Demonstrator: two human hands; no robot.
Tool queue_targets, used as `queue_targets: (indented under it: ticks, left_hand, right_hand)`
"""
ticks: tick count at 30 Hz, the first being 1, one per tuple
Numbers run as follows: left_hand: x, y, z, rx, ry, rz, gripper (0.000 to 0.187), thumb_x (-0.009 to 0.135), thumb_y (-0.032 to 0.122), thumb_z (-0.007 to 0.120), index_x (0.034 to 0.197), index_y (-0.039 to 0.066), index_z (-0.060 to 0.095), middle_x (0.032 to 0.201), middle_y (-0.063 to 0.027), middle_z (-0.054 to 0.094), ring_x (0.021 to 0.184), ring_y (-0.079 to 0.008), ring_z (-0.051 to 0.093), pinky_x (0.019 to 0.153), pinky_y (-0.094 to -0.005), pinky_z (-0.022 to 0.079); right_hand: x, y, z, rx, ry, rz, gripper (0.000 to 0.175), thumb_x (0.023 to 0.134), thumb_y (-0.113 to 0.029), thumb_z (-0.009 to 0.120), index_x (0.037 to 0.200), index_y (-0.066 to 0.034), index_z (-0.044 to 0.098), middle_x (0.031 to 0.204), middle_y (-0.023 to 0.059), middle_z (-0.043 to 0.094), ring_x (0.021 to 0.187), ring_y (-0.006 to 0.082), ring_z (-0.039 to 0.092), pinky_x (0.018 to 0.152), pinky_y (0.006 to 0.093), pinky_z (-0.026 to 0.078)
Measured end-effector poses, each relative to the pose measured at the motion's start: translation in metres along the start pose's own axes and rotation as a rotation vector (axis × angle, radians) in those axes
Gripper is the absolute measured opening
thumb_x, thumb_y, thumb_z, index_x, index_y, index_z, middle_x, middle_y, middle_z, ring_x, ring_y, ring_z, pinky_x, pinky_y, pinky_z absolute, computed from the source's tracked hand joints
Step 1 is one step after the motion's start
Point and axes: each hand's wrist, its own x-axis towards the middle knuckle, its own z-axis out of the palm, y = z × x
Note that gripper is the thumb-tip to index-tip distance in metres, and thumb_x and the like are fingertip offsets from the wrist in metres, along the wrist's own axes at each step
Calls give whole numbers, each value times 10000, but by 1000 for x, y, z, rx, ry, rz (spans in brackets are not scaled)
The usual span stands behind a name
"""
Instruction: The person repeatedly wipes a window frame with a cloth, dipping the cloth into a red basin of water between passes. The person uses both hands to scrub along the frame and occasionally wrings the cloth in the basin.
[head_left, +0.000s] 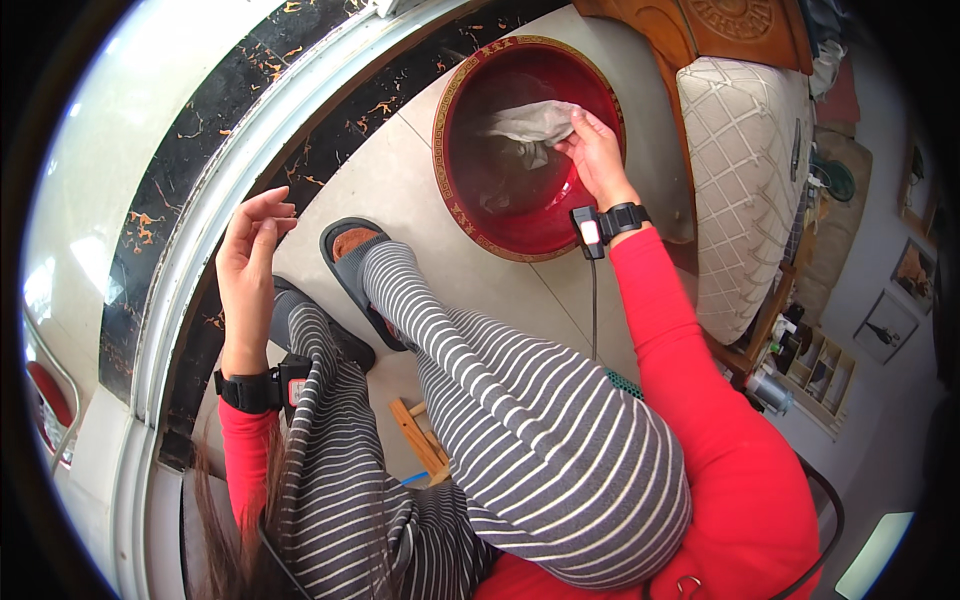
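Observation:
A round red basin (512, 225) with a gold-patterned rim stands on the tiled floor and holds murky water. My right hand (598, 156) is over the basin's right side, its thumb and fingers closed on the edge of a wet, pale cloth (534, 122). The cloth stretches left from the fingers, and part of it lies in the water. My left hand (251, 244) is raised above the door sill at the left, holding nothing, its fingers loosely bent and apart. Each wrist wears a black strap with a small device; a cable runs down from the right one.
A sliding-door track (217, 176) and a black marble strip (169, 169) curve along the left. A bed with a quilted side (739, 195) and carved wooden frame (731, 19) stands right of the basin. My slippered feet are between hands and basin; a wooden stool (416, 439) shows below my legs.

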Motion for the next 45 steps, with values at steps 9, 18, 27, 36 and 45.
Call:
queue_targets:
  ticks: [9,18,27,36,45]
  left_hand:
    - [-2,-1,-3,-15,21,-10,265,998,88,470,1219,13,595,1051,-65,626,974,-135,598,934,-298,478]
    - [-3,-2,-4,4,11,-13,262,998,84,470,1216,5,591,1050,-73,626,979,-142,597,929,-292,477]
    - [-4,-2,-4,5,6,-6,260,999,80,466,1213,5,592,1051,-73,625,972,-141,593,926,-288,476]
    - [-2,-4,-1,5,4,1,257,995,77,466,1204,7,599,1042,-74,633,968,-142,596,915,-288,473]
    - [1,-7,1,22,-14,-6,256,982,62,472,1196,9,601,1032,-67,633,962,-138,596,909,-283,471]
  right_hand:
    - [12,-14,12,26,-82,-140,471,1007,-387,474,1335,-54,531,1192,91,632,1037,173,623,906,319,501]
    - [40,56,1,-1177,226,-685,154,850,-145,617,999,-104,614,965,89,603,928,302,609,773,416,513]
    - [52,76,63,-1452,-135,-436,490,757,-153,718,1219,-107,560,1182,143,518,1150,359,539,939,442,483]
    - [53,70,29,-1302,-8,-409,433,828,-167,662,1240,-82,559,1255,138,503,1063,369,591,901,432,498]
    - [45,76,48,-1560,-77,-282,374,797,-171,674,1135,-89,537,1196,151,591,957,403,632,805,496,530]
